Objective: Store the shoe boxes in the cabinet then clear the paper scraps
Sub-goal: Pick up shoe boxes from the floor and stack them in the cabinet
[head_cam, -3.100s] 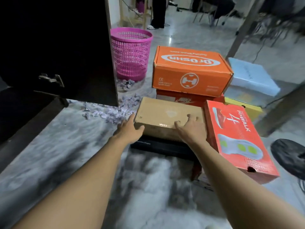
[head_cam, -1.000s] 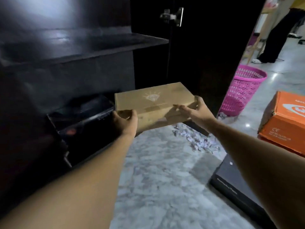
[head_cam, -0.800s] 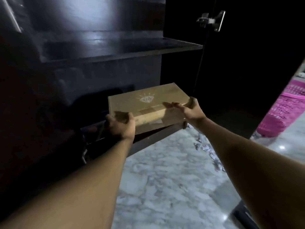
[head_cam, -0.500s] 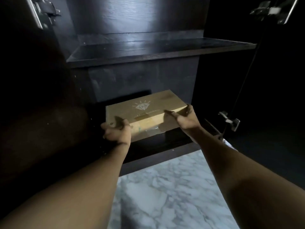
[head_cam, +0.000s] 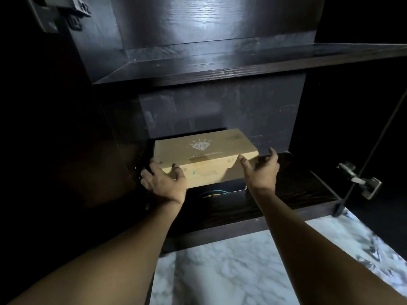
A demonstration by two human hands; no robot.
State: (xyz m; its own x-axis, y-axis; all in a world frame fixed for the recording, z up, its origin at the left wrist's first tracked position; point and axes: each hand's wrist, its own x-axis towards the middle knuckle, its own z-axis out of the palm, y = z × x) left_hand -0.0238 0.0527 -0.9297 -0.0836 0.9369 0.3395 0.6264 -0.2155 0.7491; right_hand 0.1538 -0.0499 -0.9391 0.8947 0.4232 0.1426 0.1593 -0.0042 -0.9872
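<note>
We are at the storing step: the brown cardboard shoe box (head_cam: 204, 157) with a pale diamond mark on its lid sits in the lower compartment of the dark cabinet (head_cam: 220, 69), on top of a black box (head_cam: 220, 190) that shows only its front edge. Our left hand (head_cam: 164, 183), at 9 o'clock of the box, has its fingers curled around the near left corner, touching it. Our right hand (head_cam: 261, 172), at 3 o'clock, is spread open just beside the near right corner; in this dim light it seems released, but we cannot be sure. Next, we judge, the left hand must let go and both arms draw back toward 6 o'clock, over the marble floor (head_cam: 231, 271), for another box.
</note>
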